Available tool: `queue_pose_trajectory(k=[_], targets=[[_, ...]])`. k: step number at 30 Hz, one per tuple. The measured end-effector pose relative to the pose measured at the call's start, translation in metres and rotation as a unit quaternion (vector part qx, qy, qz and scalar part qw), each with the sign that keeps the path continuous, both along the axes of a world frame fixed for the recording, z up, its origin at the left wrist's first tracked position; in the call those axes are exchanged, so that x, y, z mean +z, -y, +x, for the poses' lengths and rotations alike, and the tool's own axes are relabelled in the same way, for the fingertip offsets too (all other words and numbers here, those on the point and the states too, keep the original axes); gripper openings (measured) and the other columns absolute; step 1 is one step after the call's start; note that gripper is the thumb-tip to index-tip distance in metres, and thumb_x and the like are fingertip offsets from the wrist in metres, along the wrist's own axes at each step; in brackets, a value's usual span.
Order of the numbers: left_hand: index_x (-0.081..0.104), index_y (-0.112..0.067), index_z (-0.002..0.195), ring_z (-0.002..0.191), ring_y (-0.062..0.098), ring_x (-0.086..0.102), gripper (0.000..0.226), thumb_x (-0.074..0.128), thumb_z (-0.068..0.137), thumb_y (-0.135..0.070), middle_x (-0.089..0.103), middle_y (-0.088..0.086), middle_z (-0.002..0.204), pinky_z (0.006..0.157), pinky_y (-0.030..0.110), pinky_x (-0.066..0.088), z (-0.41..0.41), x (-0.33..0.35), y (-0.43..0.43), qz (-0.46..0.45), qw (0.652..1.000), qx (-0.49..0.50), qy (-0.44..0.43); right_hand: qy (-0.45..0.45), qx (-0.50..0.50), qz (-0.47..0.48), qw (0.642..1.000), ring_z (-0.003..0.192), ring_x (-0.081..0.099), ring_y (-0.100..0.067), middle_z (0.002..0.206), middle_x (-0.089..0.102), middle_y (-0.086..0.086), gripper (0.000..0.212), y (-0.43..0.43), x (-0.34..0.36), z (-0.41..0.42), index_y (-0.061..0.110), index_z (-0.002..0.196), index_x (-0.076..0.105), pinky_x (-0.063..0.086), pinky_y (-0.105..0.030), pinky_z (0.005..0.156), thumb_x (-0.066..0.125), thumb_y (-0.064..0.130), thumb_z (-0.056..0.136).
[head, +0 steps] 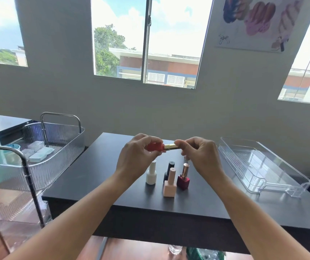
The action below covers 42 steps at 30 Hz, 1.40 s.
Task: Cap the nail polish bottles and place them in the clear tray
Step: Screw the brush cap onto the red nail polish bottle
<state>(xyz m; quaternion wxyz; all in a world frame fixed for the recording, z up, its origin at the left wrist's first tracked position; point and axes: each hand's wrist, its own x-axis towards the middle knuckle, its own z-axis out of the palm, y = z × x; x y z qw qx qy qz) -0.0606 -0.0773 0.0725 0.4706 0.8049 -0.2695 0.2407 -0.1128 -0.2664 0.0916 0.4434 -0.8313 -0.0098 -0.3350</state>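
Above the dark worktop (98, 181), the left hand (135, 156) grips a red nail polish bottle (155, 147) sideways while the right hand (201, 156) pinches its gold cap (170, 146). Twisting should go best with cap and neck aligned, before moving to the clear tray (263, 166) at three o'clock.

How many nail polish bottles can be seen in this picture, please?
5. The red bottle is held in both hands; the white bottle, black bottle, pink bottle and dark red bottle stand on the table. Hands may hide more.
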Motion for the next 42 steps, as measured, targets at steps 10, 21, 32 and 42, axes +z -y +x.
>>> queue_pose_trajectory(k=[10,21,32,42], targets=[[0.073,-0.039,0.094,0.081,-0.004,0.062,0.027,0.082,0.074,-0.024,0.065,-0.015,0.093,0.072,0.005,0.041,0.003,0.000,-0.004,0.017,1.000,0.007,-0.010,-0.088,0.010,-0.113,0.990,0.058,0.062,-0.002,0.075,0.069,0.016,0.056,0.008,-0.005,0.000,0.034,0.114,0.059,0.052,-0.031,0.069,0.052,0.076,0.078],[0.073,-0.037,0.097,0.080,-0.006,0.060,0.028,0.082,0.074,-0.024,0.065,-0.016,0.094,0.070,0.001,0.039,0.001,0.001,-0.003,0.027,1.000,0.006,0.006,-0.033,-0.018,-0.127,0.991,0.043,0.058,-0.004,0.055,0.067,0.015,0.054,0.007,-0.005,0.000,0.028,0.059,0.061,0.056,-0.036,0.059,0.043,0.069,0.088],[0.074,-0.035,0.097,0.084,0.003,0.063,0.029,0.082,0.074,-0.020,0.066,-0.013,0.093,0.077,0.020,0.050,0.004,0.004,-0.006,0.028,1.000,-0.006,-0.001,-0.004,-0.001,-0.184,0.983,0.058,0.056,-0.003,0.072,0.060,0.018,0.017,0.008,-0.007,-0.002,0.036,0.099,0.057,0.048,-0.029,0.060,0.068,0.038,0.086],[0.073,-0.036,0.101,0.082,0.005,0.061,0.030,0.081,0.075,-0.022,0.066,-0.014,0.095,0.073,0.015,0.045,0.007,0.006,-0.005,0.048,0.999,-0.004,0.015,-0.036,-0.049,-0.244,0.968,0.060,0.053,-0.001,0.066,0.055,0.018,0.039,0.008,-0.003,-0.005,0.029,0.098,0.060,0.039,-0.026,0.059,0.041,0.063,0.090]])
